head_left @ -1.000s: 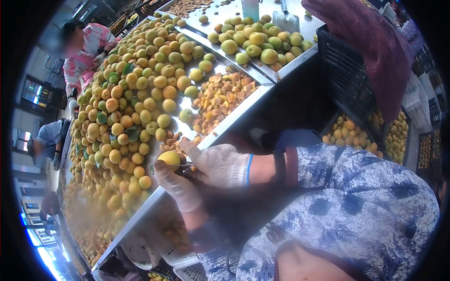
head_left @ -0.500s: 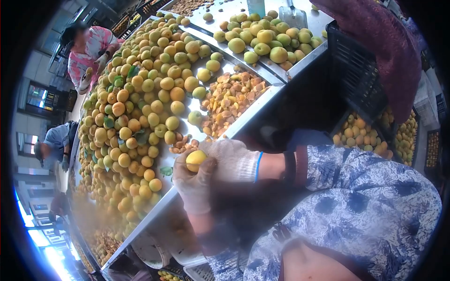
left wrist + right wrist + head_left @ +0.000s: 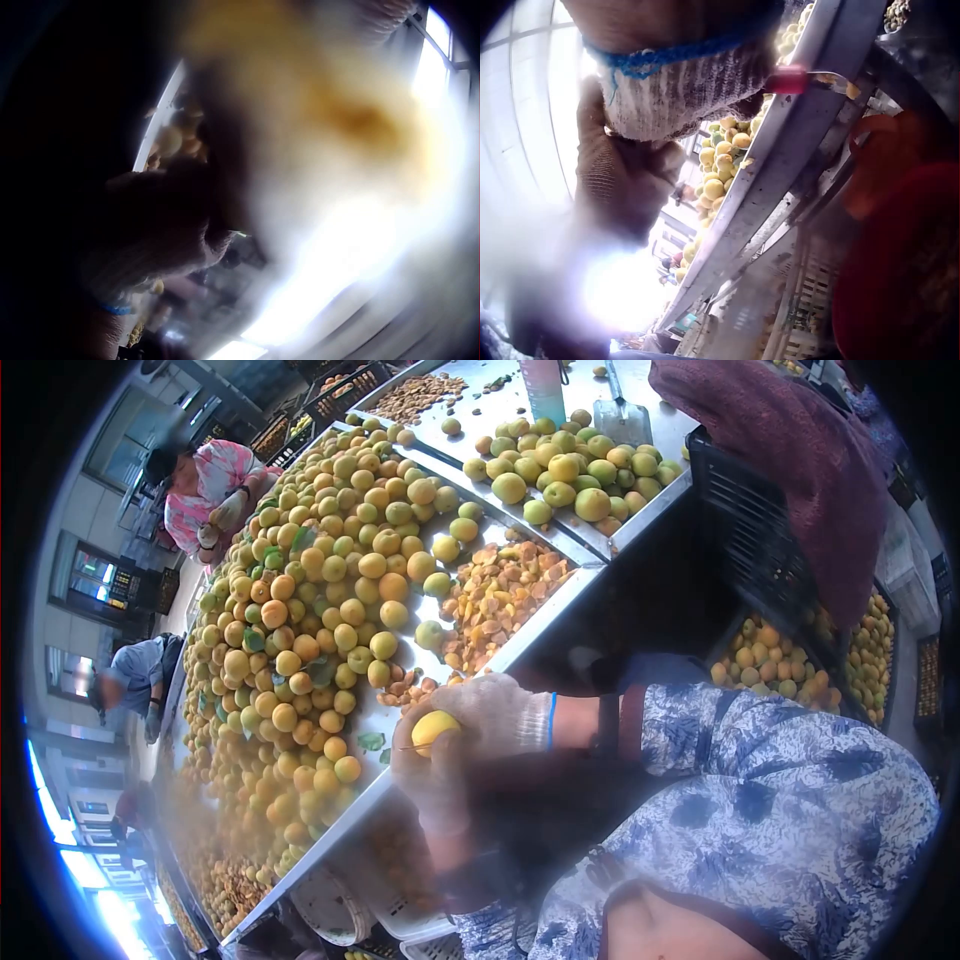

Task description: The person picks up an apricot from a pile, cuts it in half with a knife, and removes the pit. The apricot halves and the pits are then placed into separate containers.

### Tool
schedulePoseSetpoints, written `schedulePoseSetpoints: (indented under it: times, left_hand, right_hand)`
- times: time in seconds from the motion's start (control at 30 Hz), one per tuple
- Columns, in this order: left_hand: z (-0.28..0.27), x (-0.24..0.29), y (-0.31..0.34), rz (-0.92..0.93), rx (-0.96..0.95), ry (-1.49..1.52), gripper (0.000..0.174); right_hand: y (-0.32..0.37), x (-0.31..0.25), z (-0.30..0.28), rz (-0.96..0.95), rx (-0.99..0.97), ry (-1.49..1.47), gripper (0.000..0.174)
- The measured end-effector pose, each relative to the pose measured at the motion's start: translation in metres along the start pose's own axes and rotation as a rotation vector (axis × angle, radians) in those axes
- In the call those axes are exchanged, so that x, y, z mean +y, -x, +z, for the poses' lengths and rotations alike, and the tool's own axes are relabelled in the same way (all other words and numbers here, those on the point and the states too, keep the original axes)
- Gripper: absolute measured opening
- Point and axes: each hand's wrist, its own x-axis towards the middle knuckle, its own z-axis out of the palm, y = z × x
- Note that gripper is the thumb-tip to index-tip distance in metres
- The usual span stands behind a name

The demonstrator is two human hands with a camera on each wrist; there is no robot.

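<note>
My gloved left hand (image 3: 430, 785) grips a yellow apricot (image 3: 436, 730) just off the metal table's near edge. Pressed up against it is my right hand (image 3: 505, 715), in a pale knitted glove with a blue cuff. A thin wire runs across the apricot's lower side. In the right wrist view, my right hand holds a red-handled tool (image 3: 789, 79) with a thin wire loop sticking out past the palm. The fingers of both hands overlap and blur. In the left wrist view the near hand and fruit are a bright smear.
A large heap of apricots (image 3: 300, 660) covers the metal table. Pitted halves (image 3: 505, 595) lie beside it, near a second pile (image 3: 570, 465) behind a divider. A black crate (image 3: 755, 530) draped with maroon cloth stands right. Another person (image 3: 215, 495) works across the table.
My hands have come closer together around the apricot, which shows more of its face upward. The head view has shifted slightly. Across the table, the person in pink has drawn both hands together.
</note>
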Motion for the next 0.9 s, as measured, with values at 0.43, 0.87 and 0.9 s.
schedulePoseSetpoints:
  times: [0.43, 0.87, 0.9]
  left_hand:
    - [-0.014, 0.008, -0.002, -0.067, -0.057, -0.098, 0.031]
    - [0.006, -0.013, 0.01, 0.264, 0.085, -0.255, 0.046]
    - [0.006, -0.013, 0.011, 0.192, 0.083, -0.228, 0.047]
  right_hand:
    - [-0.01, 0.0, -0.003, 0.079, -0.223, -0.048, 0.037]
    - [-0.014, 0.005, -0.023, 0.078, -0.381, -0.434, 0.026]
    - [-0.014, 0.005, -0.022, 0.083, -0.374, -0.438, 0.026]
